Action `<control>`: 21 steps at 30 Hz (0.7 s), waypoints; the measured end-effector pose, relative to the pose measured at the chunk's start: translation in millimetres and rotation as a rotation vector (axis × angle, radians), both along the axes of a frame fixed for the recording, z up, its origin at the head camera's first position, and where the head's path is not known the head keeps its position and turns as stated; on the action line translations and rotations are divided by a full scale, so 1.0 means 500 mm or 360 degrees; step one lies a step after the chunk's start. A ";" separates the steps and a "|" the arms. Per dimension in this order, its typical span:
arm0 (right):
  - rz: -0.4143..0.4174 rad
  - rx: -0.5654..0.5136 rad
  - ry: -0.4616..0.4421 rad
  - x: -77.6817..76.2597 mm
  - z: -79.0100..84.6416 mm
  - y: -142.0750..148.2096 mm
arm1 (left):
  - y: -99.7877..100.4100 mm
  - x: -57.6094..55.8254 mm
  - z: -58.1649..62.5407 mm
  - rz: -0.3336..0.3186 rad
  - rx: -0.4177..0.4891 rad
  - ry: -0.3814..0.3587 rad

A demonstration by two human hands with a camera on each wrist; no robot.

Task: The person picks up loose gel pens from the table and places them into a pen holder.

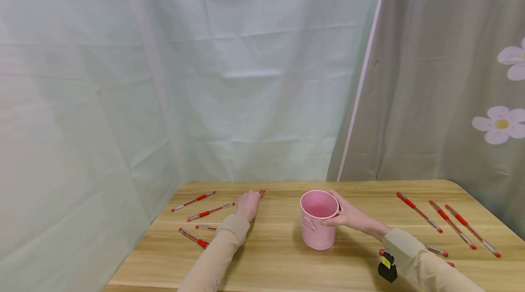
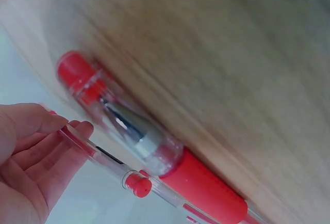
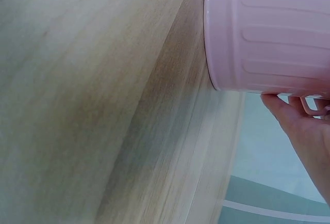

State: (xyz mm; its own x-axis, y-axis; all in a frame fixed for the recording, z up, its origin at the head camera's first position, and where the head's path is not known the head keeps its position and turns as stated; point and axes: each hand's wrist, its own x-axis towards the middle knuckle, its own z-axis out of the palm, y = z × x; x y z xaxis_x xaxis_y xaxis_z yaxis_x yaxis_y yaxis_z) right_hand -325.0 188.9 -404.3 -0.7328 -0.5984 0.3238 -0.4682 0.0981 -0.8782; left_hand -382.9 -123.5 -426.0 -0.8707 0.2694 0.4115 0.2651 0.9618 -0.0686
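Note:
My left hand [image 1: 248,205] is over the left back part of the table. In the left wrist view its thumb and fingers pinch a clear pen with red ends [image 2: 111,161]. Close to that camera lies another capped pen with a red grip [image 2: 206,188]. A pink metal bucket [image 1: 317,233] stands upright near the middle, its mouth facing up and a small handle bracket on its side. My right hand [image 1: 348,214] holds the bucket from the right, thumb in front and fingers behind the rim. The right wrist view shows its ribbed wall [image 3: 281,30].
Several red pens, one a red-grip pen [image 1: 211,211], lie left of and partly behind the left forearm. More lie at the right, including a long pen [image 1: 453,223]; some are partly under the right sleeve [image 1: 422,260]. A pale curtain [image 1: 262,78] hangs behind the wooden table [image 1: 279,267].

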 end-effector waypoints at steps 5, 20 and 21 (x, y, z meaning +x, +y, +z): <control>-0.0019 0.0022 0.0001 -0.001 -0.001 0.000 | -0.005 0.002 0.007 -0.0023 0.0150 0.0059; 0.0010 -0.0002 -0.0043 0.003 0.001 0.001 | 0.000 0.004 0.058 -0.0088 0.0652 -0.0033; 0.0012 -0.0003 -0.0038 0.004 0.001 0.000 | 0.001 0.004 0.061 -0.0092 0.0677 -0.0038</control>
